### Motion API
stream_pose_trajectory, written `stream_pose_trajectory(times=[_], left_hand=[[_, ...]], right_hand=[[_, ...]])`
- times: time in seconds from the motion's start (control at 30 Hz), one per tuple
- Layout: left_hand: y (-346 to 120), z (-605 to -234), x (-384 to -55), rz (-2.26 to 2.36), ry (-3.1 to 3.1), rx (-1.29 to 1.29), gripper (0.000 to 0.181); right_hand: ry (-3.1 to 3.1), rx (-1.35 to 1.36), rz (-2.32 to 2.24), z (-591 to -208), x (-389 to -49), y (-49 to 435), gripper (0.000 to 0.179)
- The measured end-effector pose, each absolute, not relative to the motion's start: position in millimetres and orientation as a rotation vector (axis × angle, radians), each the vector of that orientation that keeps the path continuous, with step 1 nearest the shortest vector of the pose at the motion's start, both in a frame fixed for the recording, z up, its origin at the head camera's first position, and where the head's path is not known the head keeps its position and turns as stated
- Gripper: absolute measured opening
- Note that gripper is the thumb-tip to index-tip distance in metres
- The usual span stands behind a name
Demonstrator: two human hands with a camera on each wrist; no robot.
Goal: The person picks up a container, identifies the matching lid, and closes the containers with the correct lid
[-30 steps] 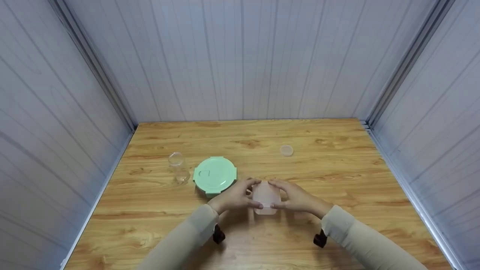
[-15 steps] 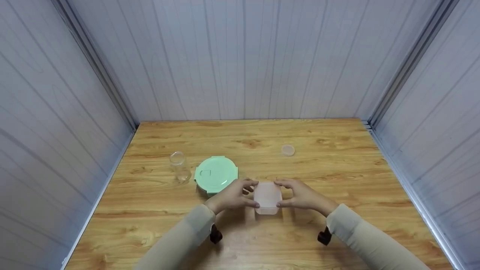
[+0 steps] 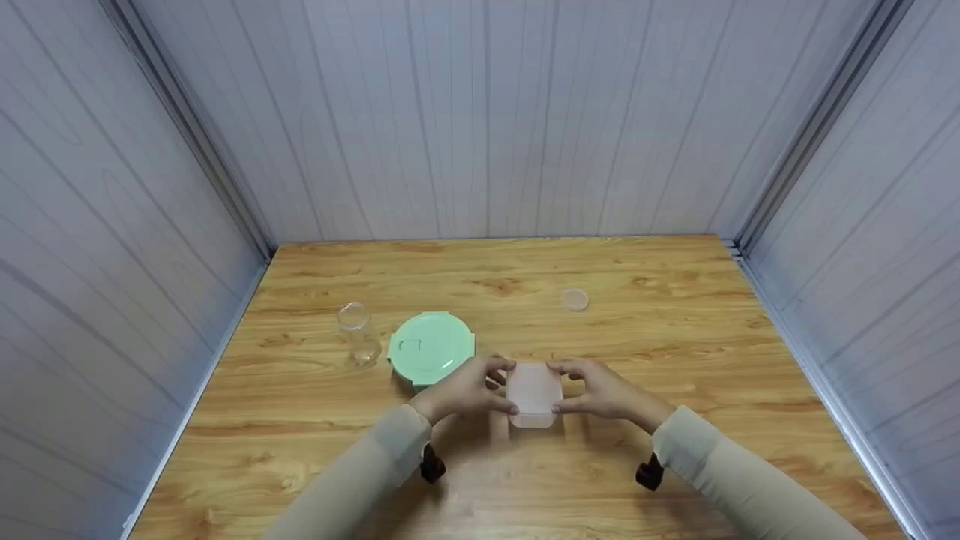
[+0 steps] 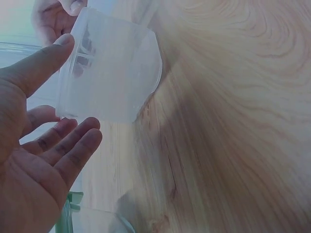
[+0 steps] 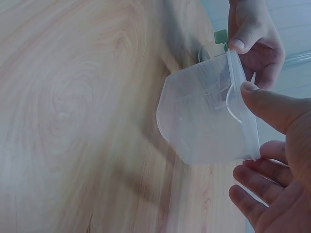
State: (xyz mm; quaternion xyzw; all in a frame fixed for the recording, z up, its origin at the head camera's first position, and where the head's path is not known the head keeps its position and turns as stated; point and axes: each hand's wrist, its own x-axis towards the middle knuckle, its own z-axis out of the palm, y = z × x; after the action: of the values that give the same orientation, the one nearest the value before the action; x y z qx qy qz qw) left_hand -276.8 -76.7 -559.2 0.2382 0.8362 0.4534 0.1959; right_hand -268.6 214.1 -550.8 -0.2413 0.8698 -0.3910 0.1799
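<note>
Head view: translucent container (image 3: 533,394) between left fingers (image 3: 501,406) and right fingers (image 3: 572,406), both grasping it near top

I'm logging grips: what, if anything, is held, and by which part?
A translucent box, by its top edge: the left hand grips the left side, the right hand the right.

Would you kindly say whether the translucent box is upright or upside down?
The translucent box is upright: the wrist views show its base toward the table, its rim away from it.

green-lidded bowl (image 3: 431,347) just beyond left grip (image 3: 469,388), jar (image 3: 359,334) (see-through) farther left, free passage right of right grip (image 3: 600,389)
</note>
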Motion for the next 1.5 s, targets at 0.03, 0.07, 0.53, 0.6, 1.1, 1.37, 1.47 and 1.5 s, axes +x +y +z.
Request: stream_pose_trajectory(times=[0.03,0.07,0.53,0.6,1.1,1.37,1.47,1.5], left_hand=[[-76.8,-559.5,-276.6,1.283,2.337,0.669,0.075],[-76.9,-559.8,-276.2,1.295,2.331,0.669,0.074],[-70.7,-569.4,-269.1,1.405,2.374,0.518,0.036],[-70.1,-571.1,-269.4,1.414,2.377,0.487,0.034],[-65.5,-579.9,-268.7,1.582,2.276,0.416,0.028],[-64.7,-579.1,-268.1,1.601,2.271,0.391,0.028],[-63.2,-578.4,-266.3,1.63,2.258,0.374,0.028],[-62.4,-578.4,-265.4,1.641,2.258,0.37,0.029]], right_hand=[[2.454,-0.687,-1.121,-552.2,-268.9,214.4,0.076],[2.447,-0.693,-1.141,-553.6,-269.3,214.6,0.076],[2.269,-0.696,-1.448,-571.4,-274.1,216.7,0.059],[2.27,-0.701,-1.463,-573.3,-274.9,217.0,0.054],[2.217,-0.623,-1.569,-579.7,-273.5,216.3,0.045],[2.244,-0.604,-1.569,-581.3,-272.7,213.7,0.044],[2.225,-0.55,-1.6,-581.7,-271.4,212.6,0.044],[2.217,-0.524,-1.612,-581.5,-270.6,212.2,0.044]])
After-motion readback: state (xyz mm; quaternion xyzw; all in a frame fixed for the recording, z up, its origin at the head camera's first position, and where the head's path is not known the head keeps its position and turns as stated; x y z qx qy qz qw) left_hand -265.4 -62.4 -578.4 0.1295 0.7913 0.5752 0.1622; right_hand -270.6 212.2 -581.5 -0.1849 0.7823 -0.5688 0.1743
